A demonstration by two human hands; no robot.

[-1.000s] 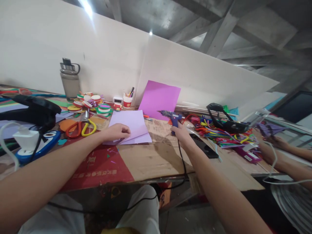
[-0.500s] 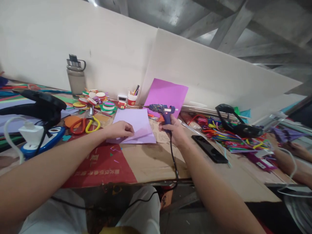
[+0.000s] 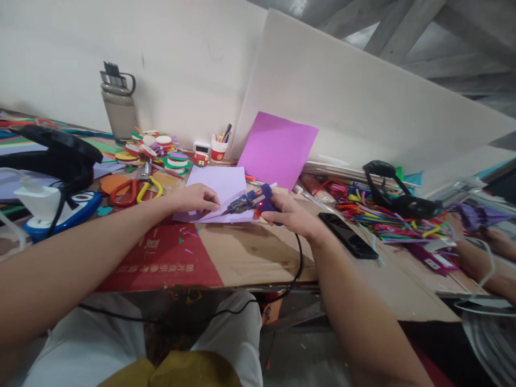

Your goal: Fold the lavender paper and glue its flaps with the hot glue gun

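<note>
A blue hot glue gun (image 3: 250, 200) with a small red light is in my right hand (image 3: 287, 212), fingers wrapped round its handle. Its nozzle slants down to the left, close over the lower part of a lilac paper sheet (image 3: 217, 180); whether the tip touches is unclear. My left hand (image 3: 197, 198) rests on that sheet with thumb and fingers together, pinching a raised flap near the lower edge. From the glue gun a black cord (image 3: 299, 260) hangs over the table's front edge.
Scissors or pliers with red and yellow handles (image 3: 150, 189), a blue power strip (image 3: 66, 215) and a bottle (image 3: 120, 110) are left. To the right lie a phone (image 3: 347, 235) and colourful pipe cleaners (image 3: 371, 215). A purple sheet (image 3: 278, 148) leans behind. Another person's arm (image 3: 484, 263) shows far right.
My right hand has tipped the glue gun and brought it down and left, so its nozzle points at the lilac sheet. My left hand stays on the paper. The view has shifted slightly.
</note>
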